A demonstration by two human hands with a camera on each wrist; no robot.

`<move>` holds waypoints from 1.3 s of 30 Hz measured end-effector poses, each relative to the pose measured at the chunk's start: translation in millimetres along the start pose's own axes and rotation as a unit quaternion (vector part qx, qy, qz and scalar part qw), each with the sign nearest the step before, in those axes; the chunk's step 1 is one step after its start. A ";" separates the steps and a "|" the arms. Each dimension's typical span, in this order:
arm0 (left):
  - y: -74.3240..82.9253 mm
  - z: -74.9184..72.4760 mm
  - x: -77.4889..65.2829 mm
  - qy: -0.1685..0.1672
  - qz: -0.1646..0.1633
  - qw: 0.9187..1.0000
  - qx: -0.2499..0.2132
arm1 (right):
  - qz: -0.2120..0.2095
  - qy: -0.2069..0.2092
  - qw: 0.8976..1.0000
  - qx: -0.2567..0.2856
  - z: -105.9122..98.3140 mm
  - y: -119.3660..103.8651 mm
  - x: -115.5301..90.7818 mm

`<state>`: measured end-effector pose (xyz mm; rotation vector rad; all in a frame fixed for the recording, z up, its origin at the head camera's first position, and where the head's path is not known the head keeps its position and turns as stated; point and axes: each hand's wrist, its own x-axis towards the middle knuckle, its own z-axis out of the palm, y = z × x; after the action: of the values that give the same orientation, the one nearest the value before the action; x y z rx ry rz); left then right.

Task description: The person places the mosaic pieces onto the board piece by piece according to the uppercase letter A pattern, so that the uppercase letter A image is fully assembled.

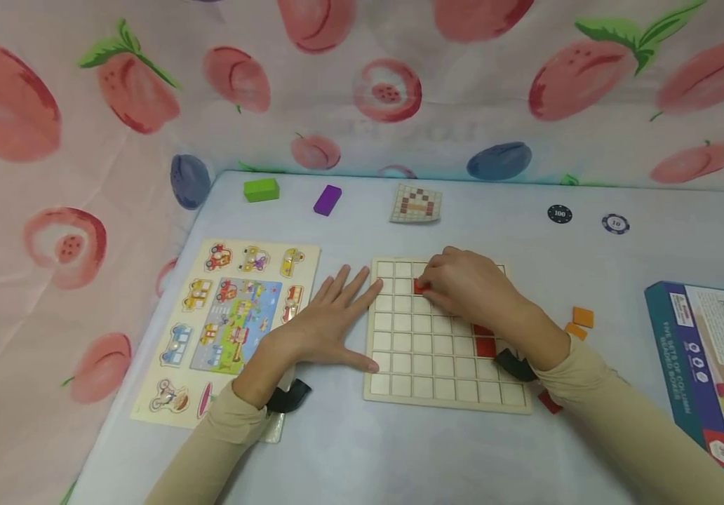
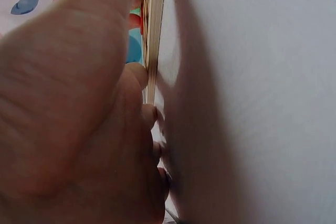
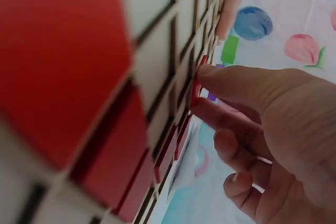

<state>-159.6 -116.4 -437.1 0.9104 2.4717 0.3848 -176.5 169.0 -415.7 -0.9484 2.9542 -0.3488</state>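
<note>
A wooden grid board (image 1: 403, 365) lies flat on the table. My right hand (image 1: 472, 287) is over its upper part, pinching a small red square tile (image 1: 419, 287) between thumb and index finger at a cell near the top; in the right wrist view the tile (image 3: 196, 88) stands tilted at the grid. Other red tiles (image 1: 485, 346) sit in cells on the board's right side, partly hidden by that hand and wrist. Fingers spread, my left hand (image 1: 320, 330) lies at the left side, its thumb and index fingertips at the board's edge.
Loose orange tiles (image 1: 583, 317) and a red tile (image 1: 550, 402) lie right of the board. Behind it are a pattern card (image 1: 417, 203), a purple block (image 1: 327, 200), a green block (image 1: 261, 189) and two chips (image 1: 560, 214). A vehicle puzzle (image 1: 147, 407) lies left, a box (image 1: 690, 365) right.
</note>
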 end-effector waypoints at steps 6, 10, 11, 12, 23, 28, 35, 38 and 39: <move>0.8 -0.1 0.9 -0.001 -0.001 1.000 0.004 | 0.013 0.002 1.000 0.010 -10.4 6.9 -30.1; 1.2 0.2 1.0 -0.002 0.003 1.000 -0.001 | 0.080 0.005 0.997 0.008 -22.4 21.1 -68.2; 1.4 0.2 0.9 -0.002 0.003 1.000 -0.001 | 0.097 0.005 0.995 0.008 -24.8 25.8 -79.5; 1.5 0.1 0.8 -0.002 0.003 1.000 -0.002 | 0.112 0.003 0.994 0.006 -27.0 30.5 -91.0; -0.4 1.6 0.6 0.008 0.007 1.000 -0.003 | 0.165 0.000 0.986 0.002 -21.7 50.0 -172.9; -1.2 2.8 0.4 0.011 0.008 1.000 -0.006 | 0.204 -0.024 0.978 -0.019 -15.3 41.9 -178.7; -1.1 3.2 -0.6 0.014 0.011 1.000 -0.006 | 0.227 -0.030 0.973 -0.038 -12.6 29.9 -173.0; -0.7 2.8 -0.8 0.013 0.012 1.000 -0.004 | 0.216 -0.008 0.976 -0.037 -15.5 25.9 -170.6; -0.6 2.5 -1.0 0.014 0.013 1.000 -0.004 | 0.210 0.003 0.977 -0.035 -17.1 24.0 -168.4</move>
<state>-158.1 -117.3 -439.2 0.9401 2.4848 0.4187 -54.4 288.7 -412.5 -0.3042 3.0787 -0.2325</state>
